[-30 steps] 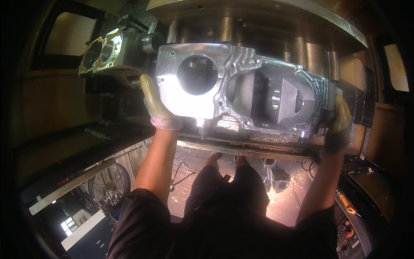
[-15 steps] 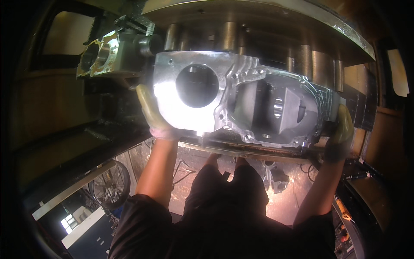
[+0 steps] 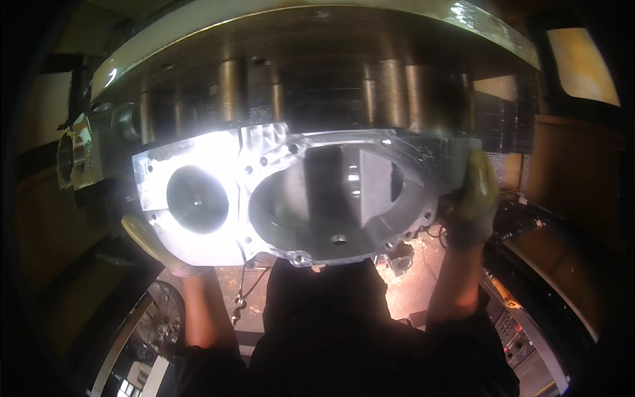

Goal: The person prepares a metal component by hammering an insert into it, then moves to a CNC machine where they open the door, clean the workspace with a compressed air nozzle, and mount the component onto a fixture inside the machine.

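A large machined aluminium housing (image 3: 240, 208) spans the middle of the view, held up in front of me. It has a round bore at its left and a wide oval cavity at its right. My left hand (image 3: 157, 243), in a pale yellowish glove, cups its lower left corner. At the right end my right hand (image 3: 477, 192), gloved too, grips the side; its fingers are partly hidden behind the metal.
Beyond the housing is a thick metal plate (image 3: 317, 40) with several metal posts (image 3: 231, 89). Another machined casting (image 3: 99, 149) is at the far left. Lower down are a wheel (image 3: 161, 314), a hook (image 3: 238, 306), a casting (image 3: 400, 259) on the floor and a control panel (image 3: 516, 334).
The housing has come nearer to my body and lower in the view, away from the posts. Both hands keep their hold. The whole view has shifted as well.
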A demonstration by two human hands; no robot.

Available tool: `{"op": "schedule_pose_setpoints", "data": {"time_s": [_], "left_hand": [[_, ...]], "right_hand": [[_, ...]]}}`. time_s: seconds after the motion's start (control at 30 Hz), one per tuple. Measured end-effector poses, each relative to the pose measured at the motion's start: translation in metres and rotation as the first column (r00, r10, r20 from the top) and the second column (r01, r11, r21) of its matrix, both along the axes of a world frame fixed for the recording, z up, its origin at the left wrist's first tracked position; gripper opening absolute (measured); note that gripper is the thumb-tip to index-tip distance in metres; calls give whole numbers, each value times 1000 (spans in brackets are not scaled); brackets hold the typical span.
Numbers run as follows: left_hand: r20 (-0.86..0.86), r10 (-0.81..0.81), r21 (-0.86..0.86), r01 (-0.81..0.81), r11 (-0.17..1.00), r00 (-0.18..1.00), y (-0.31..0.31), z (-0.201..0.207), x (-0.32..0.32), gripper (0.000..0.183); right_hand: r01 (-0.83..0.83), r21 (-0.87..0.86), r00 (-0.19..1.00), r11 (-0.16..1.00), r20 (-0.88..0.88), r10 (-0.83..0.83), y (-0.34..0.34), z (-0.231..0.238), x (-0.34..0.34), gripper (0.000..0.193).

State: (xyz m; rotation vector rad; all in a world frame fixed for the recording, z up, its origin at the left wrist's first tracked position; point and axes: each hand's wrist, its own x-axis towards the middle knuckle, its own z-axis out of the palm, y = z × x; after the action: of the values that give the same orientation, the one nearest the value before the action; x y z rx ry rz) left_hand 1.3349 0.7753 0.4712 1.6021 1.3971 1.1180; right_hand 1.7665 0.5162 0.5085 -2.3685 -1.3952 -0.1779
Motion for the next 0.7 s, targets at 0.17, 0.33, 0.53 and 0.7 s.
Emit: {"op": "schedule_pose_setpoints", "data": {"time_s": [0.17, 0.33, 0.53, 0.7], "left_hand": [[377, 9, -253, 94, 963, 926, -10, 12, 37, 79], [623, 112, -403, 194, 894, 774, -7, 35, 61, 91], [680, 134, -429, 242, 870, 721, -9, 73, 95, 108], [802, -14, -314, 442, 840, 597, 0, 64, 90, 113]], "right_hand": [[-35, 21, 981, 999, -192, 39, 6, 26, -5, 56], [66, -65, 967, 996, -241, -80, 2, 28, -7, 45], [133, 102, 916, 986, -394, -83, 32, 38, -19, 48], [149, 90, 892, 985, -442, -95, 22, 29, -12, 61]]}}
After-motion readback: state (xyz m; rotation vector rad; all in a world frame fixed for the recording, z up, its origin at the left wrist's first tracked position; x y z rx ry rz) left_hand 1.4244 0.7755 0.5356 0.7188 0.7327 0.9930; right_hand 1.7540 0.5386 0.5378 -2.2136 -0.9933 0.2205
